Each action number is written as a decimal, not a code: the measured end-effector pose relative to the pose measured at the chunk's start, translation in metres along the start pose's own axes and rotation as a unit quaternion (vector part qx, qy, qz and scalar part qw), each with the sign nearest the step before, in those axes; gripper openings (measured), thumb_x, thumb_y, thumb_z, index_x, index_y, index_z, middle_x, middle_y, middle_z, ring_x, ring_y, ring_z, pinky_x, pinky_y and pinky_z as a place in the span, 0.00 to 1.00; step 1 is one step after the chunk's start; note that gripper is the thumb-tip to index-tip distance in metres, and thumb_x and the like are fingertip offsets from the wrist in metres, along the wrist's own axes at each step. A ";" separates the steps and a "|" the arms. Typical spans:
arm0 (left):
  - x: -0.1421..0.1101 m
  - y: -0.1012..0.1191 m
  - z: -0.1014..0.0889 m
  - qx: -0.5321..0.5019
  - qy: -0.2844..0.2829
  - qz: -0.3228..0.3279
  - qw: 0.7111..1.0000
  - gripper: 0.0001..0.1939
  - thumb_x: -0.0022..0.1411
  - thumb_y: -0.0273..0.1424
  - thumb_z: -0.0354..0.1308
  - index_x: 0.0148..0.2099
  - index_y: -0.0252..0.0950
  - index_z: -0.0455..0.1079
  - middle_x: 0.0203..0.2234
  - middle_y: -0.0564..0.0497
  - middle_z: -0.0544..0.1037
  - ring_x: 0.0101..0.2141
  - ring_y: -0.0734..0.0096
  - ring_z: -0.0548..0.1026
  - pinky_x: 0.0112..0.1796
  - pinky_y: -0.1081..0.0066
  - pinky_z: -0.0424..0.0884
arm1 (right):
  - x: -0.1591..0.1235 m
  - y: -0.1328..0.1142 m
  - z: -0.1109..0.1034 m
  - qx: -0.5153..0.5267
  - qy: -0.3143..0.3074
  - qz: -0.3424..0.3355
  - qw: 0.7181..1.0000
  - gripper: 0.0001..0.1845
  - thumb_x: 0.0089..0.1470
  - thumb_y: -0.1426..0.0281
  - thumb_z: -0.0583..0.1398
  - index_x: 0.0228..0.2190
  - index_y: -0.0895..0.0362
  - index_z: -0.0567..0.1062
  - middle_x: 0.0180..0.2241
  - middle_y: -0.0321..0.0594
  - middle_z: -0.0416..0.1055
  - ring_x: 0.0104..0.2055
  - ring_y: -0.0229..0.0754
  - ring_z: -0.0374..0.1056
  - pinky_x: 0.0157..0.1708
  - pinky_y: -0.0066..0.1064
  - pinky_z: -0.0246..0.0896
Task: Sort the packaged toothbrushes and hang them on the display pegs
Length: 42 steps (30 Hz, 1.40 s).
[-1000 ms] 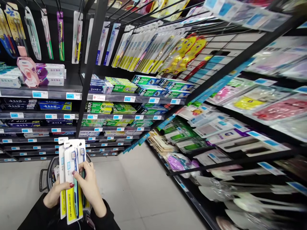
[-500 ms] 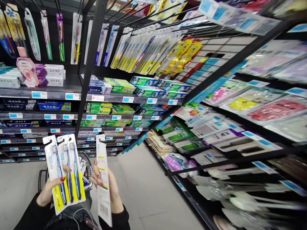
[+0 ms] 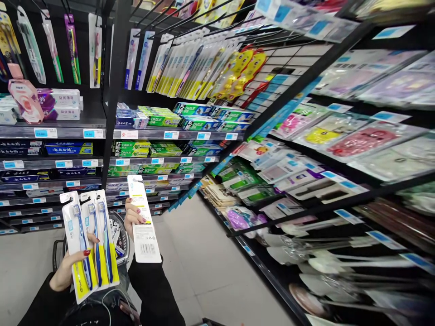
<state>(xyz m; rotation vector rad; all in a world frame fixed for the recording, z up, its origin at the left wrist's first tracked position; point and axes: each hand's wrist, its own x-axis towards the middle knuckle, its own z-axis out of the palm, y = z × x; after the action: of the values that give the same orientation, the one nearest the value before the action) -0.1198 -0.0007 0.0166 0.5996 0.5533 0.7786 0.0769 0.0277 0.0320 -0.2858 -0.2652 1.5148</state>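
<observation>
Three packaged toothbrushes (image 3: pixel 97 244), blue-handled on white and yellow cards, are fanned out in my left hand (image 3: pixel 66 271), its thumb pressed across the front one. In my right hand (image 3: pixel 131 217) is another toothbrush pack (image 3: pixel 146 242), its printed back and barcode facing me, fingers wrapped over its left edge. The two hands are apart, the right one a little farther forward. Below and between them, a basket (image 3: pixel 125 246) with several small items in it shows partly behind the fanned packs.
Ahead stand shelves of toothpaste boxes (image 3: pixel 163 118), with hanging toothbrush packs (image 3: pixel 183 68) above them. A pink bottle (image 3: pixel 25 97) sits at the left. On the right, a slanting rack holds bagged goods (image 3: pixel 326 136) and wrapped utensils (image 3: pixel 288 251). Grey floor (image 3: pixel 190 253) lies between.
My right hand has lifted and moved forward, turning its pack so the back faces me more fully. The left hand keeps its three packs nearly in place. The view has shifted slightly right.
</observation>
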 end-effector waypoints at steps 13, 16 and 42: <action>-0.008 -0.004 0.002 -0.001 0.046 -0.013 0.999 0.09 0.48 0.29 0.59 0.35 0.36 0.71 0.36 0.46 0.75 0.42 0.49 0.71 0.44 0.56 0.66 | -0.022 0.001 -0.009 -0.139 -0.044 0.048 0.988 0.13 0.49 0.58 0.57 0.26 0.53 0.61 0.11 0.20 0.47 0.06 0.25 0.37 0.07 0.19 0.36; -0.011 -0.005 0.005 -0.024 0.027 -0.002 0.999 0.09 0.47 0.29 0.59 0.34 0.35 0.71 0.38 0.46 0.74 0.44 0.47 0.70 0.44 0.55 0.65 | -0.027 -0.008 -0.003 -0.300 0.094 -0.029 0.949 0.12 0.47 0.61 0.59 0.27 0.55 0.63 0.16 0.26 0.57 0.13 0.29 0.53 0.14 0.22 0.48; -0.004 -0.005 -0.002 -0.062 -0.056 -0.050 0.995 0.25 0.48 0.26 0.55 0.51 0.33 0.66 0.43 0.43 0.74 0.43 0.49 0.71 0.44 0.56 0.64 | -0.049 0.049 -0.010 -0.632 0.119 -0.083 0.761 0.13 0.56 0.60 0.49 0.36 0.53 0.68 0.36 0.40 0.68 0.39 0.44 0.64 0.37 0.34 0.59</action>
<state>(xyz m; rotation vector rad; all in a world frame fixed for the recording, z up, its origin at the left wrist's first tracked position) -0.1211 -0.0063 0.0124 0.4944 0.4255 0.6745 0.0321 -0.0201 0.0056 -1.4759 -1.0707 0.8827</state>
